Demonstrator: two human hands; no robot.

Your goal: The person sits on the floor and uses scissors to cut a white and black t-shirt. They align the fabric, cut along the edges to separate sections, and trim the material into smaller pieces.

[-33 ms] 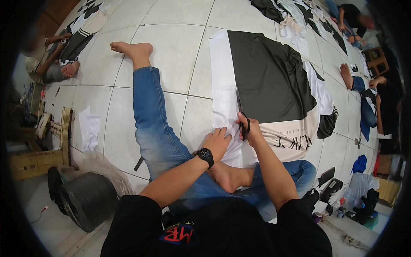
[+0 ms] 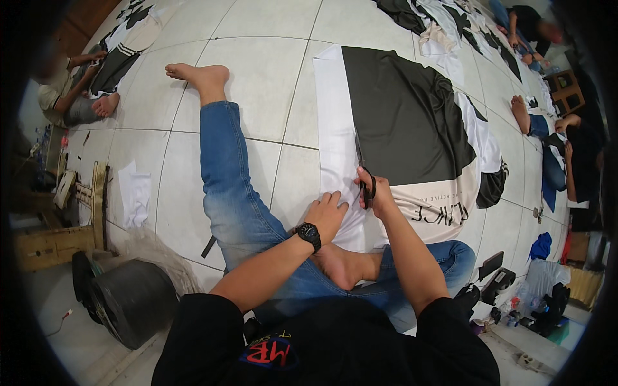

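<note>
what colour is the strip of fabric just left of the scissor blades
The strip of fabric is plain white; it shows best in the head view.

Dark grey, white and cream cloth [image 2: 405, 116] (black-handled scissors [image 2: 373, 185]).

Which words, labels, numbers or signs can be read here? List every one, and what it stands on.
Printed wording isn't copied here; this is where it stands.
Cream panel: large dark letters, with a line of smaller print above them in the picture.
Black shirt: an emblem with red letters, and smaller letters above it.
Wristwatch: dial markings too small to read.
</note>
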